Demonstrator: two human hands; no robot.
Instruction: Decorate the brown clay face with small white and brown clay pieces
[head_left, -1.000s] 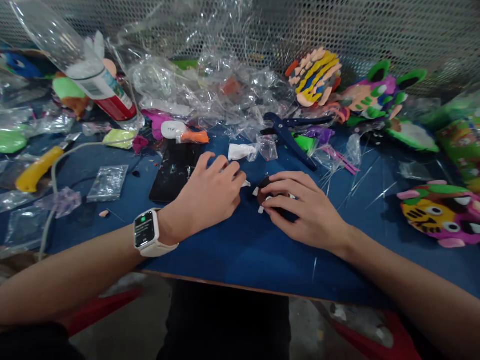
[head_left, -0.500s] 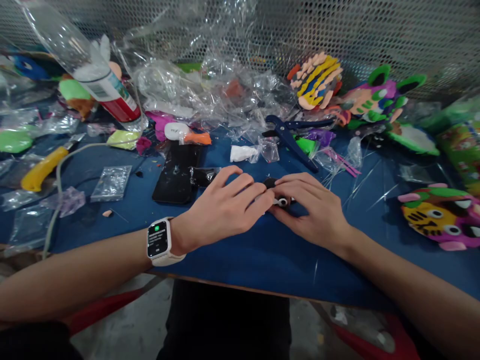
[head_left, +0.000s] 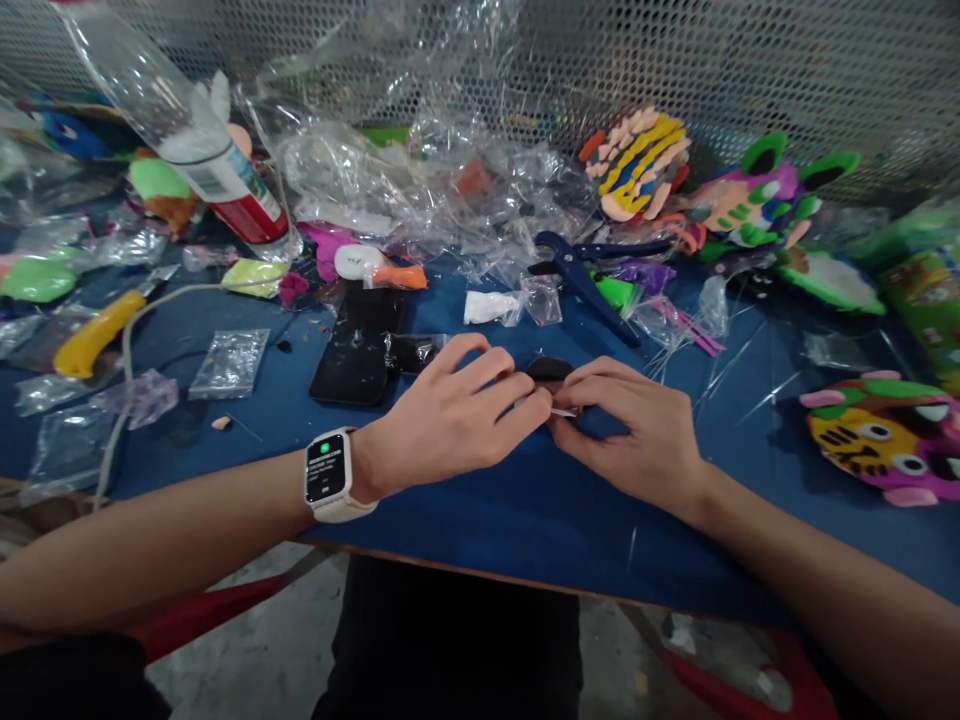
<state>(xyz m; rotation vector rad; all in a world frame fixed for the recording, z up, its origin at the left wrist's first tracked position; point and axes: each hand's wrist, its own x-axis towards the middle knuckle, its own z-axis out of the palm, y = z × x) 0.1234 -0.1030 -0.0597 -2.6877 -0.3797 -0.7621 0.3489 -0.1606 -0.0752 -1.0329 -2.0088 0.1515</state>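
both hands, left hand and right hand, meet fingertip to fingertip, pinching a small black piece.

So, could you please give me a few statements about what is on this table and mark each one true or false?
1. Both hands meet over a small black piece on the blue table. True.
2. The left hand wears a watch at the wrist. True.
3. The right hand holds the blue scissors. False: they lie on the table beyond the hands, untouched.
4. The phone lies right of the right hand. False: it lies left of the hands.
5. A tiger mask lies at the right. True.
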